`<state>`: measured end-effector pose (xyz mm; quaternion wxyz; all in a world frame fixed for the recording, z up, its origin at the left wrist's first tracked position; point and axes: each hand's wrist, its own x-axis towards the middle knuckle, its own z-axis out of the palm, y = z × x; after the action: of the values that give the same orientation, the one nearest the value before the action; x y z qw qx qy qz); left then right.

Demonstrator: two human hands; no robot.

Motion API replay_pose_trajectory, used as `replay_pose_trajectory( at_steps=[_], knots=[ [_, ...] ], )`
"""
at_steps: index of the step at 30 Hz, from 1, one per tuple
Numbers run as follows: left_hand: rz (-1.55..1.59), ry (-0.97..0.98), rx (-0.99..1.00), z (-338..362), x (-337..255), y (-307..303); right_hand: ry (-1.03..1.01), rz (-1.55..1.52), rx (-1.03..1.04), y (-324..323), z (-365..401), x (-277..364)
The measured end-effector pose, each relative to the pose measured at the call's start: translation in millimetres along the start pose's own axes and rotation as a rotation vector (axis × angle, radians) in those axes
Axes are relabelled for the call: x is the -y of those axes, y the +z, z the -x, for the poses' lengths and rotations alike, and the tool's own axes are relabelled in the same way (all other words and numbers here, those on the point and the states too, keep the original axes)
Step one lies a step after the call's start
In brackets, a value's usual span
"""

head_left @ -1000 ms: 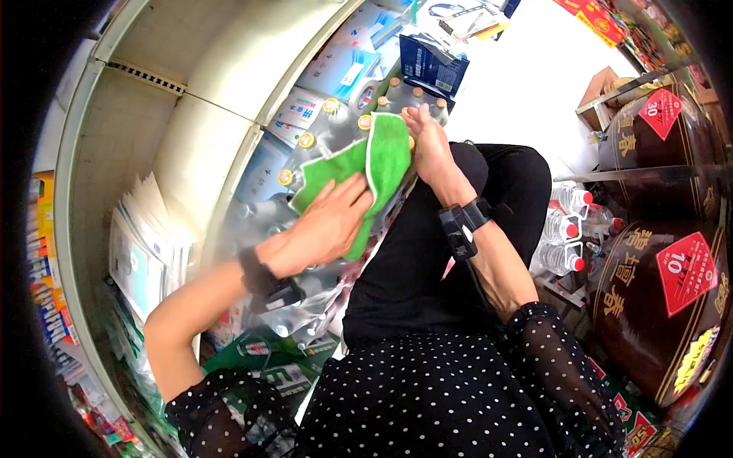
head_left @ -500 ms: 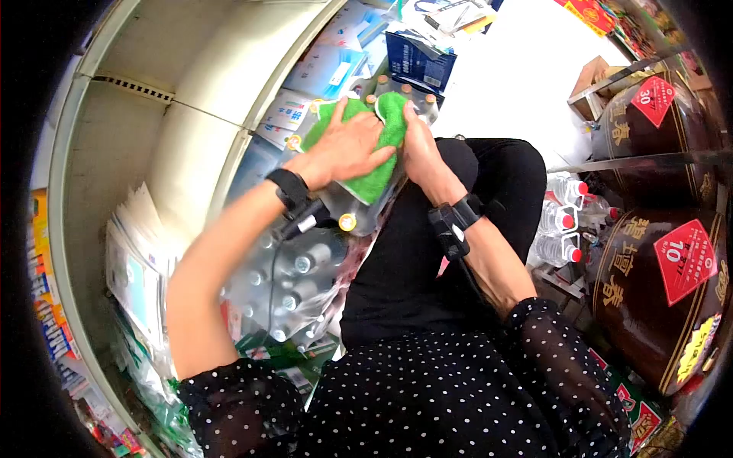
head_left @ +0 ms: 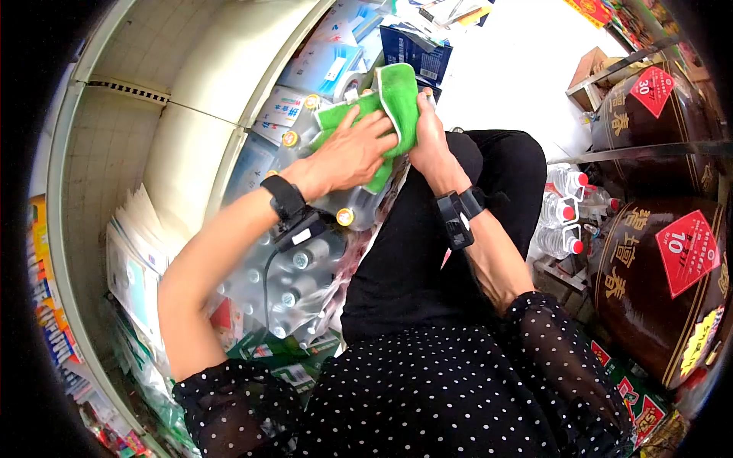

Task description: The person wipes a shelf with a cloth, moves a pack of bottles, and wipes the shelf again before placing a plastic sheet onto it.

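Moved further up the pack since half a second ago: got the green cloth sitting higher and further out now, with its far end flipped up rather than lying flat, and carried both hands along with it.

Closest in, nothing but polka-dot sleeves and black trousers. Next out, black wrist bands with small devices strapped on. Then, down the left side, a shrink-wrapped pack of bottles, with yellow and silver caps showing through the plastic.

Further along, got the left hand pressed palm-down on the cloth near the pack's far end, fingers straight and spread, not gripping anything, just flat on the fabric. Got the right hand tucked right against the cloth's right edge and touching it. Can't see its fingertips behind the fold, so can't tell how far curled or whether actually pinching.

As for the cloth: draped over the bottle tops, long axis diagonal from under the left palm up and away, white-trimmed far end standing up and pointing at the dark blue box just beyond.

Off to the right, small clear bottles with red caps on a low rack, plus big dark jars with red tags beside them.
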<state>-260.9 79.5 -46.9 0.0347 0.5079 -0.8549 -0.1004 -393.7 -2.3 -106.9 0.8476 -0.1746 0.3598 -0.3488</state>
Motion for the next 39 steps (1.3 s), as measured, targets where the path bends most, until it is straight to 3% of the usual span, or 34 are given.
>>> replay_pose_trajectory(
  at_steps=[1, 4, 6, 7, 8, 11, 14, 15, 18, 19, 20, 22, 25, 28, 31, 32, 33, 35, 36, 37, 38, 39],
  knots=[
    [0.003, 0.048, -0.057, 6.4, -3.8, 0.2, 0.000, -0.012, 0.001, -0.6, 0.0, 0.5],
    [-0.063, 0.205, 0.070, 26.9, -23.7, -4.4, -0.041, 0.056, -0.023, -3.5, -0.6, 1.0],
    [-0.223, 0.191, 0.421, 32.3, -50.9, -18.0, -0.166, 0.193, -0.068, -5.3, -9.2, -0.7],
    [-0.197, 0.184, 0.489, 37.6, -57.1, -21.9, -0.068, 0.252, -0.092, -0.4, 0.1, 5.5],
    [-0.168, 0.179, 0.558, 42.2, -60.0, -23.3, -0.110, 0.270, -0.031, -0.3, 2.7, 5.4],
    [0.082, 0.208, 0.290, 70.2, -46.0, -24.6, -0.209, 0.319, 0.129, -8.0, -1.4, -8.2],
    [0.174, 0.140, 0.203, 89.1, -33.3, -39.4, -0.206, 0.641, 0.221, -1.0, 12.7, -4.6],
    [0.199, 0.074, 0.260, 90.0, -29.0, -53.9, -0.218, 0.647, 0.249, -2.3, 9.6, -7.4],
    [0.048, -0.225, 0.012, 125.5, 15.7, -37.6, -0.185, 0.689, 0.218, -2.7, 6.0, -11.5],
    [-0.047, -0.530, 0.157, 130.2, 28.9, -33.0, -0.226, 0.716, 0.222, -2.9, 5.1, -13.3],
    [-0.117, -0.697, 0.331, 135.9, 41.2, -28.9, -0.247, 0.713, 0.240, -3.7, 4.0, -14.0],
    [0.181, -0.655, 0.338, 145.6, 64.8, -24.8, -0.279, 0.708, 0.276, -7.3, 1.8, -17.7],
    [0.172, -0.649, 0.065, 144.2, 46.1, -18.3, -0.278, 0.722, 0.259, -9.9, -5.7, -21.7],
    [0.131, -0.642, 0.041, 149.5, 50.2, -27.9, -0.221, 0.728, 0.301, -10.0, -3.6, -19.5],
    [0.419, -0.747, -0.188, 168.5, 49.3, -77.9, -0.288, 0.732, 0.303, -10.2, -7.5, -21.4],
    [0.615, -0.785, -0.340, 172.2, 21.5, -104.8, -0.299, 0.744, 0.263, -8.1, -5.5, -19.7],
    [0.562, -0.736, -0.456, 181.3, 5.9, -120.3, -0.308, 0.755, 0.222, -5.3, -2.7, -18.0],
    [0.317, -0.820, -0.362, 205.7, -35.5, -149.1, -0.400, 0.781, 0.104, 7.2, 12.6, -16.2],
    [-0.040, -0.764, -0.308, 222.7, -52.6, -145.8, -0.519, 0.753, 0.055, 7.8, 11.7, -21.1],
    [-0.153, -0.630, -0.331, 227.2, -72.9, -140.3, -0.550, 0.715, 0.072, 19.3, 24.0, -20.7],
    [-0.154, -0.717, -0.199, 234.5, -95.4, -132.3, -0.579, 0.674, 0.088, 35.8, 42.7, -20.9],
    [-0.049, -0.661, -0.134, 250.0, -103.0, -108.1, -0.582, 0.691, 0.191, 48.0, 57.1, -25.9]
  ],
)
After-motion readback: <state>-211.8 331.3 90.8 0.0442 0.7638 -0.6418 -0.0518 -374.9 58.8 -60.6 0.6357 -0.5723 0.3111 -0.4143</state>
